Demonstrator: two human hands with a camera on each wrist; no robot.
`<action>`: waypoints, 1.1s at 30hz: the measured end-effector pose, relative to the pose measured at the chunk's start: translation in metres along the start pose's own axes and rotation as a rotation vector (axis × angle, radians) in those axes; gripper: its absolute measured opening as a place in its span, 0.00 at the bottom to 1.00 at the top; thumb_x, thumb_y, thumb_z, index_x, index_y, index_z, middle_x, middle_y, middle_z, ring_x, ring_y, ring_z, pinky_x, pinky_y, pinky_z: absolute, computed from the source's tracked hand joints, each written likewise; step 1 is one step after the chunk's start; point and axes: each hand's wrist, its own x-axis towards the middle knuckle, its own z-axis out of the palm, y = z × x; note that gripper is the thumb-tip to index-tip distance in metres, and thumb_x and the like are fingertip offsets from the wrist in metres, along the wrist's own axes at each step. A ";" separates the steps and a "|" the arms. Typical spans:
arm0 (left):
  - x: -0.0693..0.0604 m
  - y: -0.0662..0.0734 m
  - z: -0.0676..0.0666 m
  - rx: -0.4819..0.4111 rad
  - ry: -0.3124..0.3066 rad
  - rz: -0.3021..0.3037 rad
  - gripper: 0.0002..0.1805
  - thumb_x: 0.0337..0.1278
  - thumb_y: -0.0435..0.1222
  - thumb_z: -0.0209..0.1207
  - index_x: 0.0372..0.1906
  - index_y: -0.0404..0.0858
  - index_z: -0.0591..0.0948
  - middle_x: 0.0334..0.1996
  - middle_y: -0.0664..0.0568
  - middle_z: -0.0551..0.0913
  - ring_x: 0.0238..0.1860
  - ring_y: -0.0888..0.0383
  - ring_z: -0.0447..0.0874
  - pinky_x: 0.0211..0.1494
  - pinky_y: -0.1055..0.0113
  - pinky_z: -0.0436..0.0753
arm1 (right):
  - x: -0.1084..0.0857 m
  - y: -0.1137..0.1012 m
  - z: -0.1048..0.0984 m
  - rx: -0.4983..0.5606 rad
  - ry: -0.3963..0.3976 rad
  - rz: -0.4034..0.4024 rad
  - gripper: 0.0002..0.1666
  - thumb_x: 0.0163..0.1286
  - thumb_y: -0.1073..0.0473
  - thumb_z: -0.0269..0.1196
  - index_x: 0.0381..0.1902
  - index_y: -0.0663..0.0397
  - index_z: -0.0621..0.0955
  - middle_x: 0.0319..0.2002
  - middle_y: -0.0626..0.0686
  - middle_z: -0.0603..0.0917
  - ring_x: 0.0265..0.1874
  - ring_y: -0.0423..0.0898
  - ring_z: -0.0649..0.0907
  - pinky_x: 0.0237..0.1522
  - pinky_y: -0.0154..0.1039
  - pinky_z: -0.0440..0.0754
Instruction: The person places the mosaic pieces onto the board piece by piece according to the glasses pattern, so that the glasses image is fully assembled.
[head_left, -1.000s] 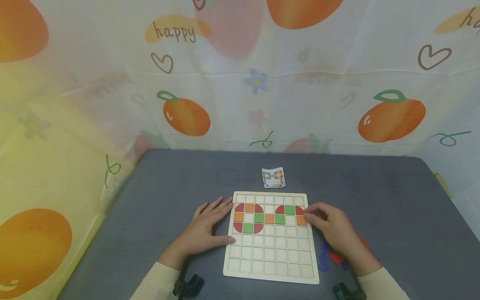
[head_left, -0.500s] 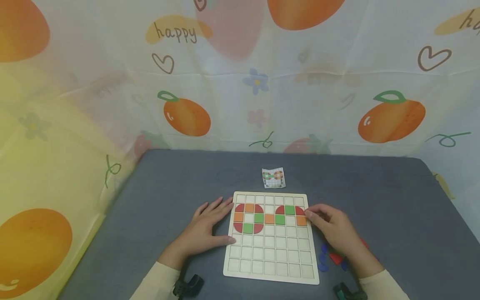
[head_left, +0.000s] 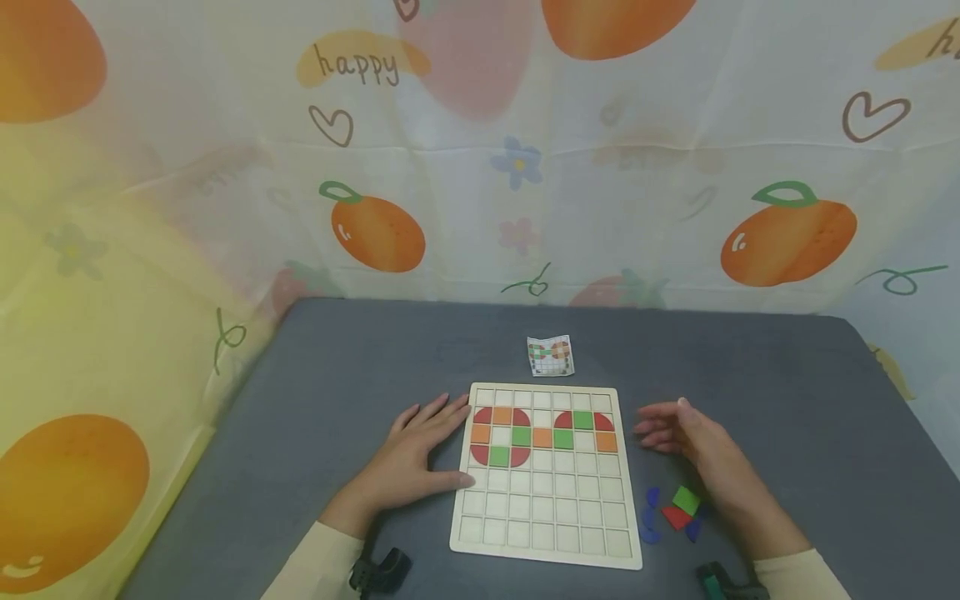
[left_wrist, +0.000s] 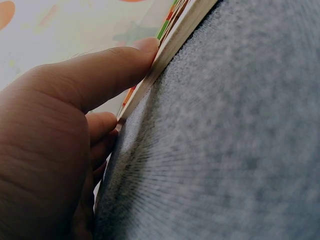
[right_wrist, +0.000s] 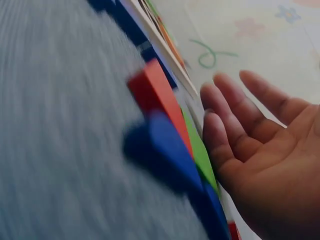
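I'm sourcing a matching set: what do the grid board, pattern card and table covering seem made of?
Grid board: probably wood, matt; its bare edge is pale tan.
Pattern card: likely thin paper, finish unclear; its top edge bows.
Table covering: apparently matt fabric, fuzzy-textured close up.

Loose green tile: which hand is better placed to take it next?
Probably the right hand. It holds nothing and is close to the green tile, on the same side of the board. The left hand touches the board's opposite edge and would have to reach across.
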 end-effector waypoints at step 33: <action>0.001 0.004 -0.001 0.013 -0.007 -0.024 0.57 0.60 0.65 0.72 0.88 0.46 0.63 0.86 0.61 0.58 0.87 0.52 0.47 0.82 0.37 0.41 | -0.052 0.025 -0.069 -0.130 -0.033 0.129 0.20 0.87 0.60 0.60 0.68 0.67 0.80 0.58 0.54 0.87 0.51 0.38 0.87 0.47 0.34 0.85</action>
